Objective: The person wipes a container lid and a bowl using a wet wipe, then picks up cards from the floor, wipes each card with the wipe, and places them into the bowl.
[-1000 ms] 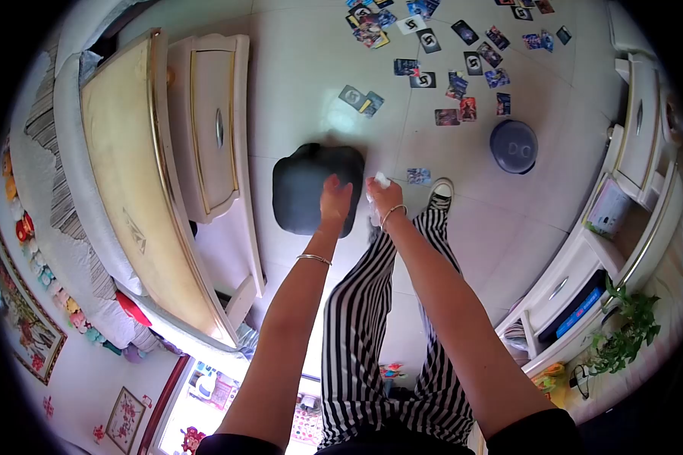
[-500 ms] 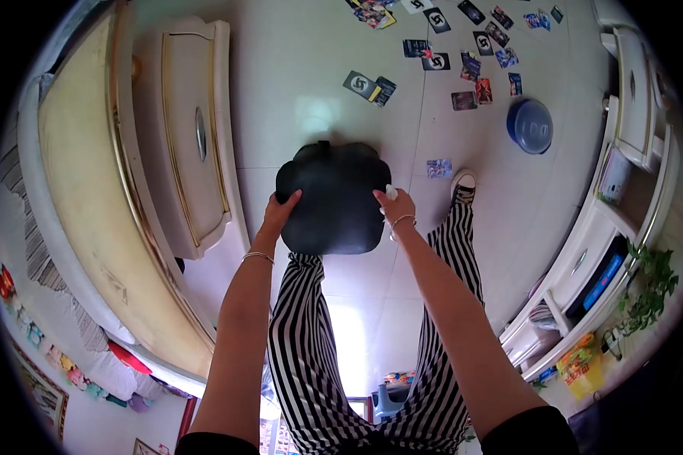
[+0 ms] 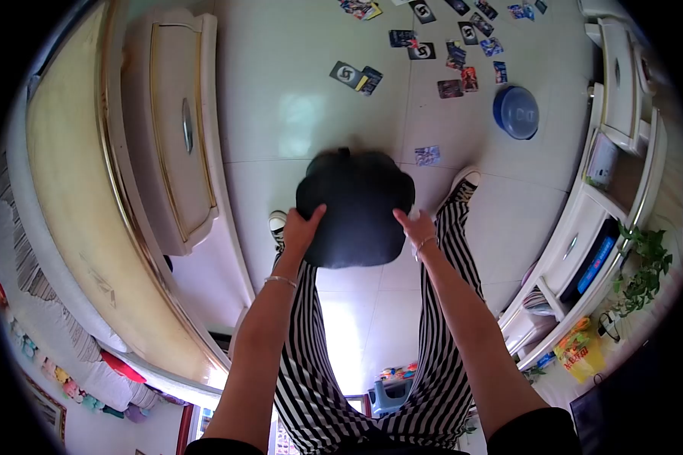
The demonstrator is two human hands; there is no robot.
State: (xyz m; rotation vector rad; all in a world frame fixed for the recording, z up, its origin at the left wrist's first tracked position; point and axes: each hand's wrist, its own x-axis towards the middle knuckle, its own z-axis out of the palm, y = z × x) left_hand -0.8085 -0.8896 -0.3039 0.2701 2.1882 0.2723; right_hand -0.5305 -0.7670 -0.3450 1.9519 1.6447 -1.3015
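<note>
A black, smooth, padded seat-like object (image 3: 357, 216) with rounded lobes is between my two hands, above the floor tiles. My left hand (image 3: 305, 230) grips its left edge, thumb on top and fingers hidden beneath. On the opposite edge, my right hand (image 3: 417, 227) holds it the same way, with a bit of white material showing by the thumb. What lies under the object is hidden. My striped trouser legs and two sneakers (image 3: 463, 186) are on either side of it.
Many cards (image 3: 469, 80) lie scattered on the floor ahead, one single card (image 3: 427, 155) nearer. A blue lidded tub (image 3: 516, 112) stands at the right. A cream drawer cabinet (image 3: 186, 125) borders the left, and a white shelf unit (image 3: 584, 220) the right. Behind my legs is a blue-grey stool (image 3: 391, 396).
The black object and both hands have shifted right and slightly toward me in view. My left sneaker now shows beside it. The floor cards appear moved left as the view shifted.
</note>
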